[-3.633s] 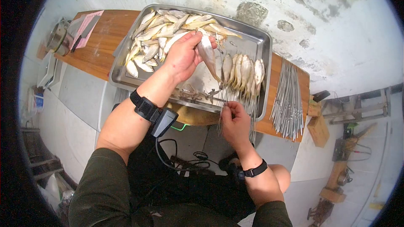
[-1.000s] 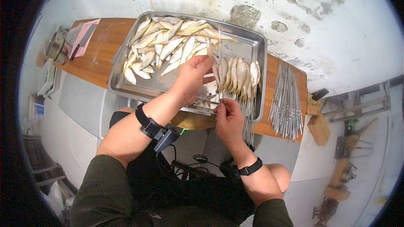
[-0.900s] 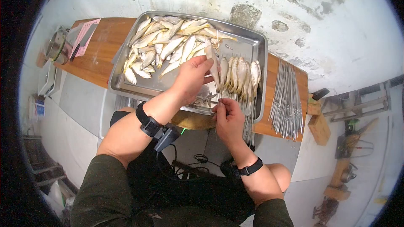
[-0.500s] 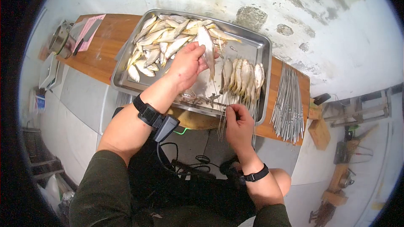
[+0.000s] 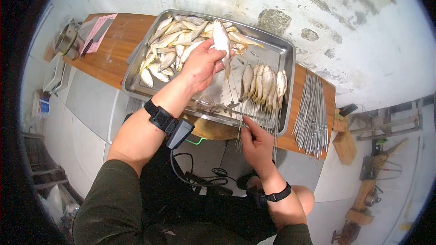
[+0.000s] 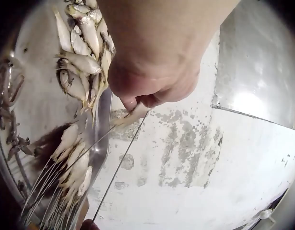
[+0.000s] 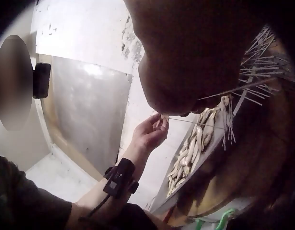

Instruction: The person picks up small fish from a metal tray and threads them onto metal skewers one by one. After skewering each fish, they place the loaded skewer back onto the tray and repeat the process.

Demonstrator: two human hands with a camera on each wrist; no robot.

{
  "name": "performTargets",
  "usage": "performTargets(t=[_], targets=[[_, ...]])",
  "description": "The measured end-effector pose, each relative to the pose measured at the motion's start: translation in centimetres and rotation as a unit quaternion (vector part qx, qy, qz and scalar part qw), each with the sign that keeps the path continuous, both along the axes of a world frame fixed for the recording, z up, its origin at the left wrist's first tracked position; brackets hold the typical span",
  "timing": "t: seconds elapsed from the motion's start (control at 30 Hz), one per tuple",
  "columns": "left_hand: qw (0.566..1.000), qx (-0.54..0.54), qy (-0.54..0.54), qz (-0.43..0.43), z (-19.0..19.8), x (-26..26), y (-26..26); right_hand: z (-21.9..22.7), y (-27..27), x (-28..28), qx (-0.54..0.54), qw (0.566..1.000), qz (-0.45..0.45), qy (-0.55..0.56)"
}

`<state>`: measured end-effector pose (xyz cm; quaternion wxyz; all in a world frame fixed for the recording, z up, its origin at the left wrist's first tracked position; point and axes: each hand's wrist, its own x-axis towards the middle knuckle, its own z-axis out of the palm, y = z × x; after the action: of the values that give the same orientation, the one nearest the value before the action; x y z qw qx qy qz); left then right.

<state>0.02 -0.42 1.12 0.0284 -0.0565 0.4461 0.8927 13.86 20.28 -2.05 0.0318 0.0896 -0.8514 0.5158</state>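
Note:
My left hand (image 5: 200, 67) holds a small silvery fish (image 5: 222, 38) by its body above the tray, pale side showing and tail pointing down. A thin metal skewer (image 5: 233, 90) runs from the tail end toward my right hand (image 5: 259, 147), whose thumb and index finger pinch its lower end near the tray's front edge. In the left wrist view, two skewers (image 6: 122, 162) meet at the fish's tail (image 6: 133, 116), and the fingers hide most of its body. Beside it in the tray, several skewered fish (image 5: 265, 83) lie in a row, skewer ends toward me.
A steel tray (image 5: 291, 66) holds a pile of loose fish (image 5: 181, 36) at its left and dark scraps (image 5: 206, 103) near the front. Loose skewers (image 5: 311, 113) lie on the wooden table (image 5: 125, 45) at right. A knife (image 5: 96, 35) lies on pink paper at left.
My left hand has lifted the fish up and away from my right hand and turned its pale side into view. My right hand has moved slightly down and right with the skewer end.

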Motion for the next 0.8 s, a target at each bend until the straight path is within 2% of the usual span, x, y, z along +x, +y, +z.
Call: performTargets(t=[0.17, 0.27, 0.5, 0.57, 0.67, 0.8], targets=[[0.999, -0.032, 0.005, 0.001, -0.3, -0.4, -0.5, -0.6, 0.0, 0.0, -0.011, 0.997, 0.004, 0.077], [1.0, -0.025, -0.014, 0.012, 0.2, -0.2, -0.1, 0.0, 0.0, 0.2, -0.003, 0.999, 0.002, 0.036], [0.999, -0.031, -0.006, 0.019, -0.1, -0.4, 0.0, 0.2, 0.1, 0.3, -0.025, 0.998, -0.001, 0.051], [0.999, -0.033, -0.01, 0.021, -0.1, -0.4, 0.0, 0.7, 0.2, 0.3, -0.007, 1.0, 0.008, 0.007], [0.999, -0.026, -0.01, 0.024, -0.1, -0.5, 0.1, 0.9, 0.0, 0.2, 0.001, 0.999, 0.011, 0.049], [0.999, -0.048, 0.001, 0.016, -0.5, -0.6, -0.3, 1.1, 0.1, 0.2, 0.008, 1.0, 0.011, 0.018]])
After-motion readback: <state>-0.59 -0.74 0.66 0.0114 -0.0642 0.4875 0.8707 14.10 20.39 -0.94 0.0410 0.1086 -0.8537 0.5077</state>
